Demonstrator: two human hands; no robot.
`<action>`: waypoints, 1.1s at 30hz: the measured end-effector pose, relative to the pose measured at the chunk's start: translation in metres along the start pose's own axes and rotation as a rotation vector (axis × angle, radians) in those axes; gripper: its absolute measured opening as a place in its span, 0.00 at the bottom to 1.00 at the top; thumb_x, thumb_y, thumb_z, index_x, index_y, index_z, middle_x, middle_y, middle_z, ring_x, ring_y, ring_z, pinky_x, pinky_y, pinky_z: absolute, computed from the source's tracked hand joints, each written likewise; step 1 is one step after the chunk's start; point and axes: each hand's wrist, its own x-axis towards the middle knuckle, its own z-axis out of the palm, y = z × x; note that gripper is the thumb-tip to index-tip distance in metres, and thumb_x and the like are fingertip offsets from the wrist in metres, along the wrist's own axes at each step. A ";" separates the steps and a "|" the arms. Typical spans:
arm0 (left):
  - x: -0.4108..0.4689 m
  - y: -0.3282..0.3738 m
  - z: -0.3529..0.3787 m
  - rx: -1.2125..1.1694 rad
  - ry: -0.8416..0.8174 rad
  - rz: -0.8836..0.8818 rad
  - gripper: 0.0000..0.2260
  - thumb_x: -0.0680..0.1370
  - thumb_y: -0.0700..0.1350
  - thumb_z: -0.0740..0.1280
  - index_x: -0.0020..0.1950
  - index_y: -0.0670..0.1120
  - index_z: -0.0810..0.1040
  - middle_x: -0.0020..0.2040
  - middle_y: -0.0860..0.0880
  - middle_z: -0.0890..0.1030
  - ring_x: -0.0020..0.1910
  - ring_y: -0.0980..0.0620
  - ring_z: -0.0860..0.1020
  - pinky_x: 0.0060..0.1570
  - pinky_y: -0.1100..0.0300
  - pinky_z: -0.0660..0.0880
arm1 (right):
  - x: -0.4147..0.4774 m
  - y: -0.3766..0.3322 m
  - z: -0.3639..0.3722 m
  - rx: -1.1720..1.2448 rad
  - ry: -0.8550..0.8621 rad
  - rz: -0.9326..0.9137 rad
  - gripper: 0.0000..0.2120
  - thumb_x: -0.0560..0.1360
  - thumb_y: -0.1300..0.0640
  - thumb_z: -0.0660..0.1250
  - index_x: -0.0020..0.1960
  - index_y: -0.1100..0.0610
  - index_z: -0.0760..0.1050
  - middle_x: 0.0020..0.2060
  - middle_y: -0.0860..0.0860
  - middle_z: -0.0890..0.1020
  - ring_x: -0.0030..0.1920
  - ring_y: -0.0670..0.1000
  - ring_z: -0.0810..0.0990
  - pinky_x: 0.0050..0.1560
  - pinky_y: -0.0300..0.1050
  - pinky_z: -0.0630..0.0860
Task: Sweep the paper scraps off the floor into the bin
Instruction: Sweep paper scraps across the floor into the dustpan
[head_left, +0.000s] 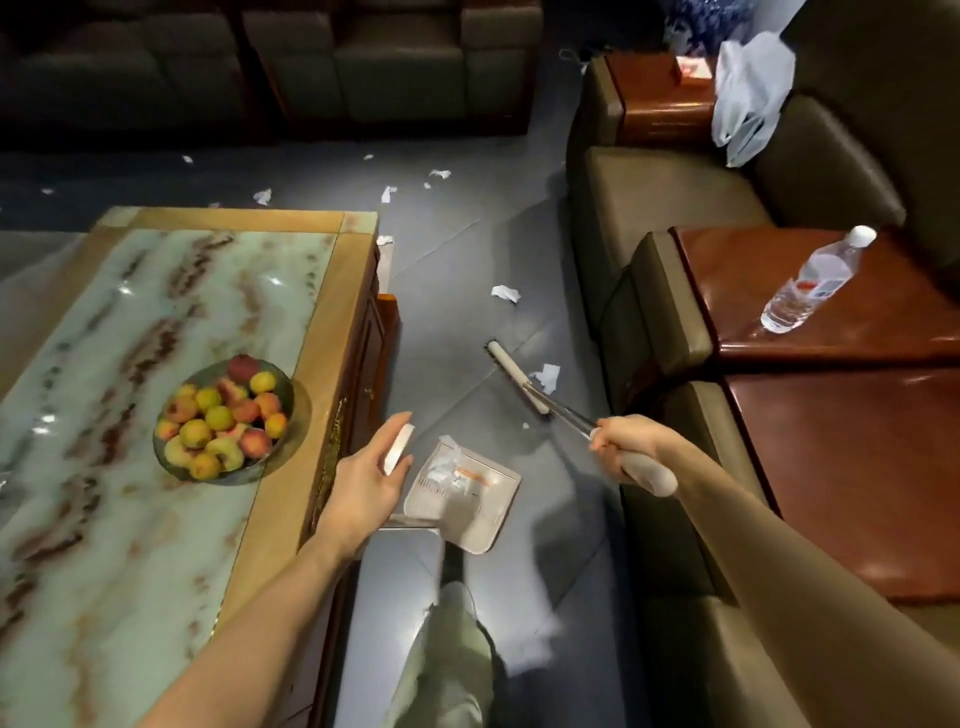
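Observation:
My right hand (621, 449) grips the pale handle of a small broom. Its cream head (515, 375) rests on the grey floor right next to a white paper scrap (546, 376). My left hand (371, 480) holds the white top of the dustpan handle (400, 448) between thumb and fingers. The beige dustpan (470, 512) hangs low over the floor with several scraps in it. Another scrap (505, 293) lies farther ahead, and more scraps (388, 193) are scattered across the far floor.
A marble-topped coffee table (332, 322) with a fruit bowl (223, 421) stands on the left. Armchairs and wooden side tables (810, 395) line the right, one bearing a water bottle (810, 280). A sofa (395, 67) closes off the back. My leg (452, 649) is below.

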 end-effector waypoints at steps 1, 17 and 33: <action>0.018 0.001 0.001 0.006 -0.037 -0.006 0.22 0.78 0.41 0.65 0.70 0.54 0.68 0.58 0.55 0.77 0.50 0.52 0.78 0.45 0.79 0.62 | 0.013 -0.008 -0.006 0.052 0.022 0.012 0.07 0.73 0.69 0.59 0.39 0.61 0.70 0.24 0.52 0.70 0.21 0.46 0.69 0.22 0.35 0.66; 0.244 0.047 0.060 0.032 -0.238 -0.019 0.23 0.79 0.44 0.63 0.72 0.59 0.64 0.62 0.47 0.77 0.60 0.49 0.76 0.58 0.65 0.68 | 0.181 -0.091 -0.087 -0.099 0.129 0.171 0.09 0.72 0.68 0.59 0.34 0.62 0.70 0.20 0.53 0.72 0.25 0.51 0.69 0.28 0.44 0.66; 0.340 0.110 0.071 0.066 -0.160 -0.069 0.21 0.79 0.43 0.64 0.71 0.55 0.68 0.59 0.45 0.79 0.47 0.56 0.74 0.48 0.70 0.66 | 0.150 -0.178 -0.189 0.461 -0.435 0.480 0.08 0.75 0.67 0.57 0.39 0.58 0.66 0.20 0.52 0.70 0.16 0.45 0.69 0.15 0.34 0.67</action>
